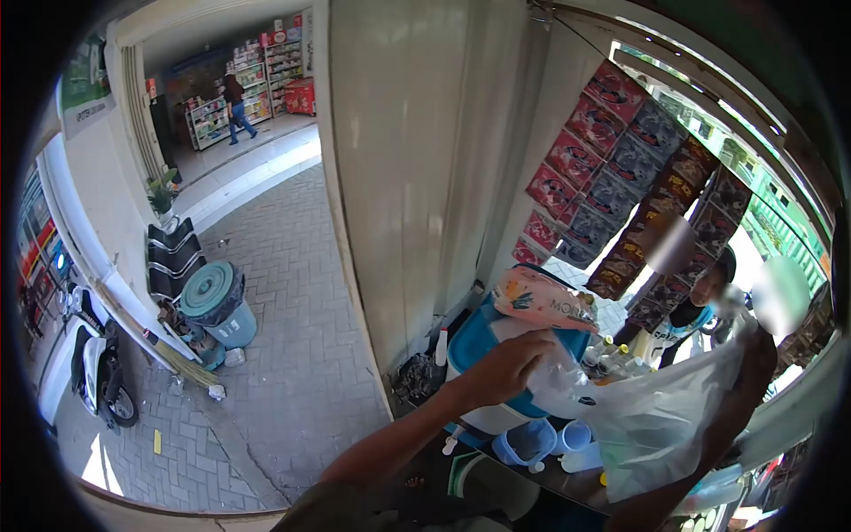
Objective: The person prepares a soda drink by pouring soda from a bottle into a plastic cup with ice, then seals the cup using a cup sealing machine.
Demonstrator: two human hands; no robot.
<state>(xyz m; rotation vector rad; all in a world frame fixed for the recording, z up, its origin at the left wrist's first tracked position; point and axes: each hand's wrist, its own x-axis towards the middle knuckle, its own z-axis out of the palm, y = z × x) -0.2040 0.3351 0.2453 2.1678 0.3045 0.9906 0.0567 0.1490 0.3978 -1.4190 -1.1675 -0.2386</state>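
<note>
A translucent white plastic bag (660, 421) hangs stretched out over the counter on the right. My left hand (519, 362) is closed on the crumpled clear plastic at its left end, above a cooler box (470, 341) with a blue lid. My right hand (758, 348), in shadow, is closed at the bag's upper right part; some of its fingers are hidden. A pink printed pouch (541, 300) lies on the cooler lid just beyond my left hand. Below the bag stand a blue plastic basket (523, 442) and a light blue cup (574, 436).
Strips of sachets (612, 168) hang along the stall's opening. Behind the counter bottles (612, 356), a person (687, 324) stands outside. A beige wall panel (421, 177) borders the left. Beyond it are a lidded bin (222, 301), chairs (173, 257) and a motorbike (102, 363).
</note>
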